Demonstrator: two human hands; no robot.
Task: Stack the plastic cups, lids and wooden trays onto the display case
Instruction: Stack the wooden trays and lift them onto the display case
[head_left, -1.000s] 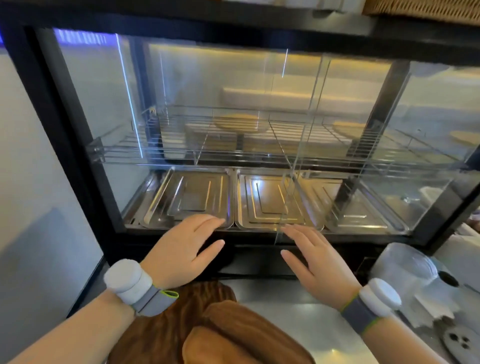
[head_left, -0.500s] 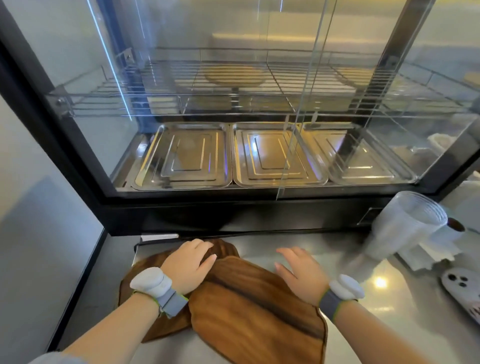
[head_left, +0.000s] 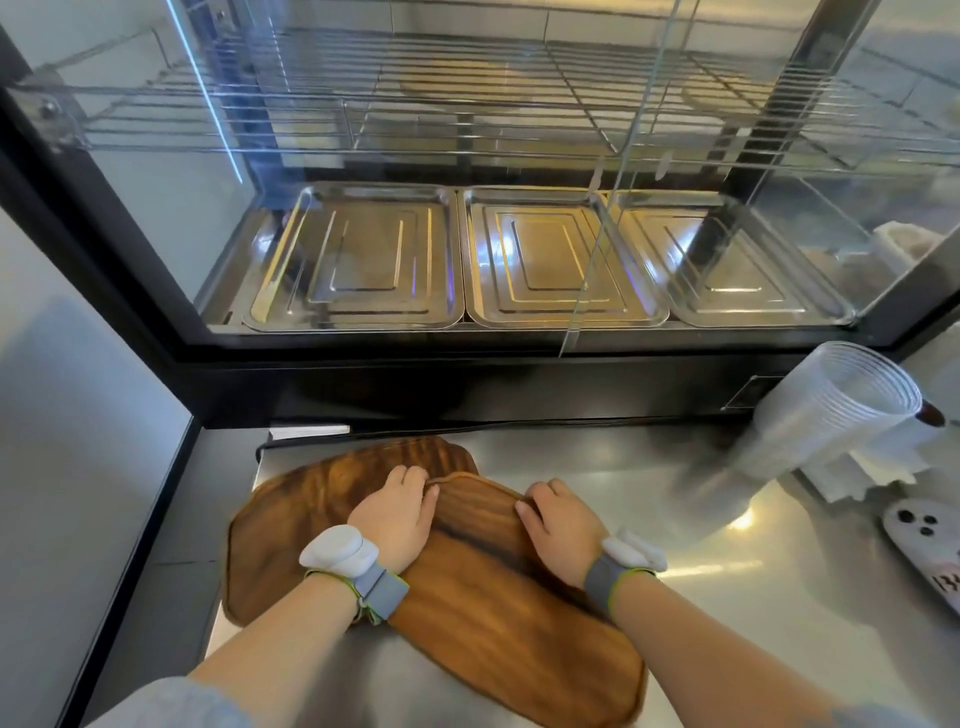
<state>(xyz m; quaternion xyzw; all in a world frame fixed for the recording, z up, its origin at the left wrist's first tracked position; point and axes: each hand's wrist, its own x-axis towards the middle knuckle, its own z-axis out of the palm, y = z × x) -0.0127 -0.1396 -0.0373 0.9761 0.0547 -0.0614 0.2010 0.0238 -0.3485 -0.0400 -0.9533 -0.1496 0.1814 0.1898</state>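
Observation:
Two dark wooden trays lie overlapped on the steel counter (head_left: 727, 597). The upper wooden tray (head_left: 509, 623) slants toward the lower right; the lower wooden tray (head_left: 291, 525) shows to its left. My left hand (head_left: 397, 512) curls over the upper tray's far left edge. My right hand (head_left: 558, 522) grips its far right edge. A stack of clear plastic cups (head_left: 826, 415) lies on its side at the right. The glass display case (head_left: 467, 374) stands behind the counter; its top is out of view.
Three steel pans (head_left: 561, 260) sit inside the case under a wire rack (head_left: 467, 119). White paper (head_left: 872, 467) lies under the cups. A white phone (head_left: 924, 551) rests at the counter's right edge. A wall panel (head_left: 78, 441) borders the left.
Both hands dropped from the case's front glass down to the wooden trays and closed on the upper tray's far edge. The view tilted down toward the counter.

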